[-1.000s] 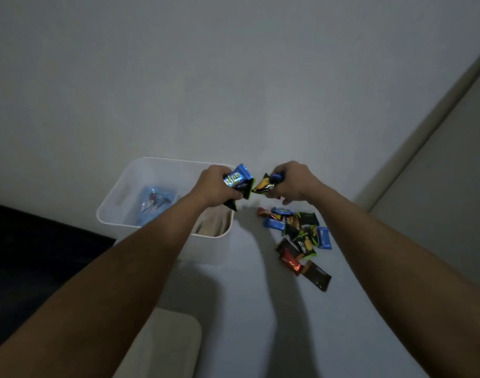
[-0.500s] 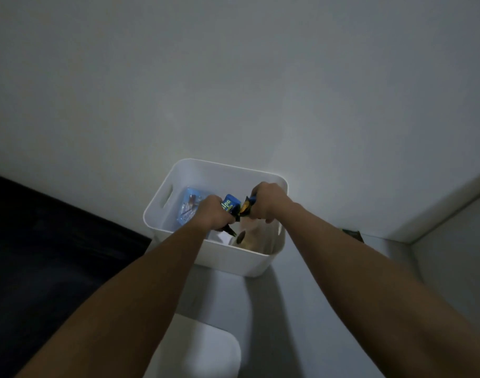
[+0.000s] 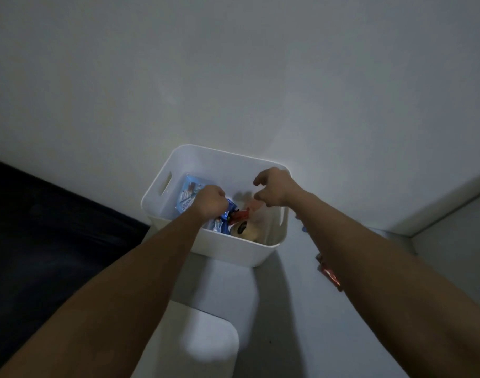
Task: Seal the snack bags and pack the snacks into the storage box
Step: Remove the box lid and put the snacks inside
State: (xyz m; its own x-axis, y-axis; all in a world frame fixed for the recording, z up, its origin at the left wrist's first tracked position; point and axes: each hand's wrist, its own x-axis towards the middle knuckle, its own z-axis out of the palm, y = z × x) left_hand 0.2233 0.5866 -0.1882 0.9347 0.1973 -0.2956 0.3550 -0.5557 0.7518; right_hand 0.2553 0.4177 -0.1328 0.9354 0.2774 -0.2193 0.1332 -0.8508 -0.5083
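Your left hand grips crinkly blue snack packets in the storage box; right hand hangs open, empty. Light, slippery: pinch edges.

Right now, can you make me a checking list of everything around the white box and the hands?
Surface: pale tabletop, dimly lit.
Job's things: white storage box against the wall; inside lie a light blue snack bag, a red wrapper and a cream round packet. More red snacks lie on the table beside the right forearm, partly hidden.
Clutter: pale flat slab near the front edge, maybe a lid.
Grippers: left hand closed, down in the box on blue snack packets; right hand open and empty above the box.
Cables: nothing seen.
Surroundings: plain wall, dark area at left.
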